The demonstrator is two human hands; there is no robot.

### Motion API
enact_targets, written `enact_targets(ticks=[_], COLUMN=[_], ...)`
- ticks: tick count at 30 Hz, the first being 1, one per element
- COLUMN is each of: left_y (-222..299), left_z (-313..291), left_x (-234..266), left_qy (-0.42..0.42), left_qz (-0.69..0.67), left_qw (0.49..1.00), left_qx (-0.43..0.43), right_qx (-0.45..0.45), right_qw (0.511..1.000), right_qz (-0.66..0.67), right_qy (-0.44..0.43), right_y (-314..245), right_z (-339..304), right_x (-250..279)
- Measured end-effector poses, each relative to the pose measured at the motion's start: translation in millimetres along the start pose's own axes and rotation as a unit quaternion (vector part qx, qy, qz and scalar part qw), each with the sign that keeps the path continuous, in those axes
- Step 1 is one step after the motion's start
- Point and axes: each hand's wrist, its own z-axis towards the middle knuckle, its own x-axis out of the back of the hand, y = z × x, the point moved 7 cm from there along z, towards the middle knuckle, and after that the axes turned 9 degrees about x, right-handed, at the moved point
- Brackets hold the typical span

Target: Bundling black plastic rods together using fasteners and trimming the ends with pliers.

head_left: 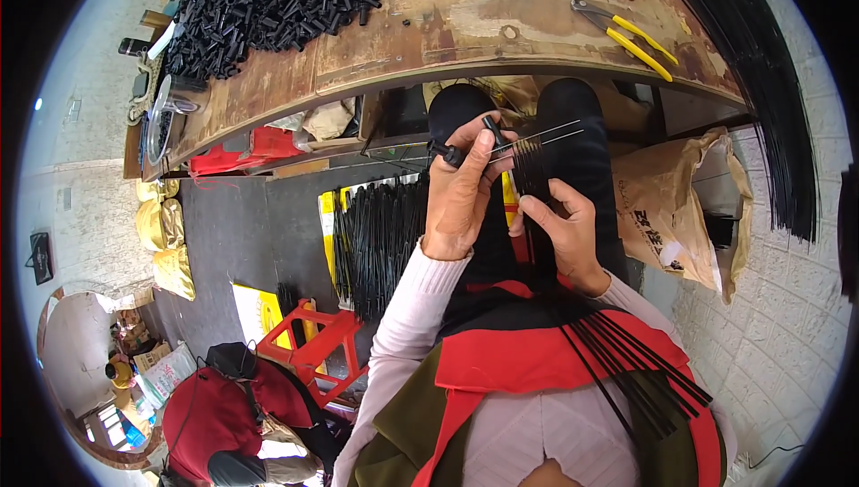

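Looks like the lining-up step to me: left hand (461,187) pinching a short black tube (492,127) and thin metal rods (562,137), right hand (573,228) pinching slim black rods (530,165) between the two, so next move probably just wants a steady left grip.

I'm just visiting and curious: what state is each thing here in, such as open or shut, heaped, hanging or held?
Left hand: closed on a short black tube
Right hand: fingers curled by thin black strips; grip unclear
Workbench: top stained and scuffed
Yellow-handled pliers: lying on the workbench, handles spread
Heap of black tube pieces: loosely piled
Long black strands: hanging at the workbench's right end
Brown paper sack: mouth open
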Motion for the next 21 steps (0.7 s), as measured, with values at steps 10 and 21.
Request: enact_targets(ticks=[10,21], left_y=[2,0], left_z=[1,2], left_x=[3,6], left_qy=[-0.021,-0.002], left_qz=[-0.024,-0.032], left_qw=[0.999,0.999], left_qx=[-0.03,-0.005], right_qx=[0.01,0.003], right_qw=[1.0,1.0], right_qz=[0.007,0.009], right_qy=[0.005,0.008], right_y=[0,1], right_z=[1,1], right_x=[0,0])
